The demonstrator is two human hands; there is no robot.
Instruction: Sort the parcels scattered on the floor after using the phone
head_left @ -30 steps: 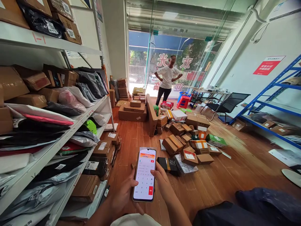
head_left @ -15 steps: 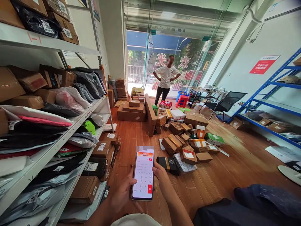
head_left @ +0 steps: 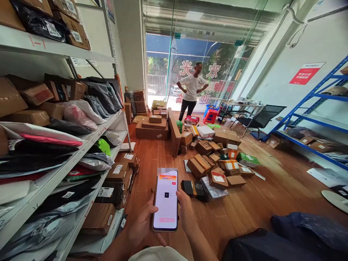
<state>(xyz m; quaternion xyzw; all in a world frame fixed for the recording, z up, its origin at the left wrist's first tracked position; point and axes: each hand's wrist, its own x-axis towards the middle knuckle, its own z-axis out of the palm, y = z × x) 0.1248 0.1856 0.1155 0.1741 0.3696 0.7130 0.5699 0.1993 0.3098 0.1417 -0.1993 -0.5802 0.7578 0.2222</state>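
In the head view, the only feed reaching me, a slim rectangular phone (head_left: 165, 210), its white screen lit, stood tilted up towards the camera between the two hands, above the floor. The left hand (head_left: 143, 218) gripped it, thumb over the left edge of the screen, fingers curled behind, a tip showing under the lower edge. The right hand (head_left: 188, 209) had its thumb at the phone's right edge; how its other fingers lay behind, I could not tell.

As I judged it, the chief risk was an unintended touch: both thumbs bordered the glass, so a small shift of grip could have caused one. A slackened left hand might have dropped the phone. A step taken with eyes on it risked a stumble over the flat black box with a brown band (head_left: 191, 189), just beyond the phone to its right.

The surface was a reddish-brown wood-plank floor (head_left: 152, 159). Farther beyond the phone, to its right, lay a heap of brown cardboard boxes (head_left: 199, 166); to its left stood white metal shelving (head_left: 54, 49) laden with parcels. Well beyond it, a person in a white shirt (head_left: 191, 88) stood before a glass shopfront. Far to its right were a black mesh-backed chair (head_left: 266, 114) and a blue metal rack (head_left: 320, 85).
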